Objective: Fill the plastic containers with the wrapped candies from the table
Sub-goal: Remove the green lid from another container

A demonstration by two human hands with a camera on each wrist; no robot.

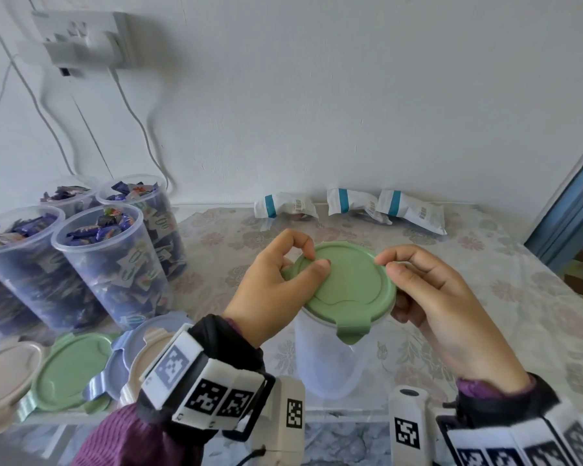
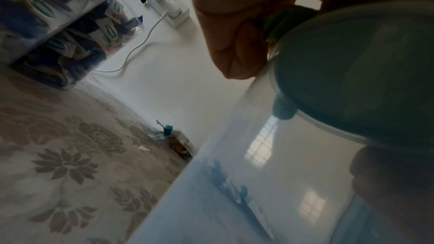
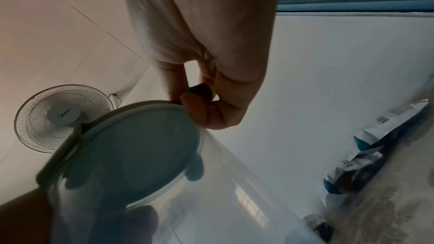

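On the clear container (image 1: 330, 358), both hands' curled fingers (image 1: 303, 245) pinching the green lid's (image 1: 350, 284) opposite edges.

Both forearms rise from the lower edge of the head view, the left from about 7 o'clock, the right from about 5 o'clock, each with a band of printed black-and-white markers at the wrist. The left hand (image 1: 276, 284) has its thumb lying flat across the green lid (image 1: 350, 284) and its index finger curled onto the lid's rim at 10 o'clock. The right hand (image 1: 441, 297) pinches the rim at 2 o'clock, remaining fingers curled beneath.
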